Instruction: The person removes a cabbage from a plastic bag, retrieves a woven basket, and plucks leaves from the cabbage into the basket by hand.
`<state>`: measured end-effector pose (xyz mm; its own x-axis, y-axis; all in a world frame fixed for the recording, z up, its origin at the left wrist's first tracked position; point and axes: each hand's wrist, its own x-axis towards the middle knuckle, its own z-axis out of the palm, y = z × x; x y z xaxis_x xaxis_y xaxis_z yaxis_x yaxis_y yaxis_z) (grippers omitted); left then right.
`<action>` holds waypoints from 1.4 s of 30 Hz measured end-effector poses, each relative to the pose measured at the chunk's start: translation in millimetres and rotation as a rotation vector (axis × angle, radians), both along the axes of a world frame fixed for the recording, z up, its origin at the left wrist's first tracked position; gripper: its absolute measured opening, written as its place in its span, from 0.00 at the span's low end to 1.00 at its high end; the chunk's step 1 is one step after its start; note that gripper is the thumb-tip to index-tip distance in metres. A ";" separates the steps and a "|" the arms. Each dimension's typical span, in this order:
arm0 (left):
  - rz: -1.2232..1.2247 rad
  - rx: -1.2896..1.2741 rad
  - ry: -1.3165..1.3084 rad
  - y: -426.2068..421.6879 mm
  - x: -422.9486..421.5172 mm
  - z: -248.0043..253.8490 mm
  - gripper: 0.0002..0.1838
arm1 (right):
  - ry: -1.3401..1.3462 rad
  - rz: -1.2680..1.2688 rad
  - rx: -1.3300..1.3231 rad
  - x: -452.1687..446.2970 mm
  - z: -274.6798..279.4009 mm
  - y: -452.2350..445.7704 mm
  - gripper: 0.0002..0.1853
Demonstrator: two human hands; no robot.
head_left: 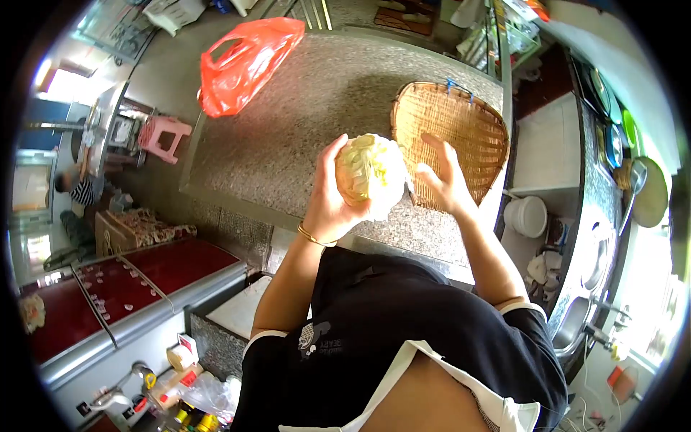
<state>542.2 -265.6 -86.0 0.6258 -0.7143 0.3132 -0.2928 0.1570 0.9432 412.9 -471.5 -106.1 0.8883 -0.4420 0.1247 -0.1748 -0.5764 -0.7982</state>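
From far away, I see a big speckled counter (pixel 266 144). A wide woven basket (pixel 468 122) sits on it, and so does a smaller red bag (pixel 248 65). A pale cabbage (pixel 371 169) is up over the counter, just beside the basket. It looks round and mostly whole, so I think little is done and most is left. My left hand (pixel 331 187) holds it; my right hand (pixel 448 180) has spread fingers and grips nothing.
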 end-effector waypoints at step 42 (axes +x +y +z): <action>-0.183 -0.042 -0.759 -27.8 -3.5 27.8 0.11 | -0.737 -0.447 1.575 -17.5 12.9 113.2 0.36</action>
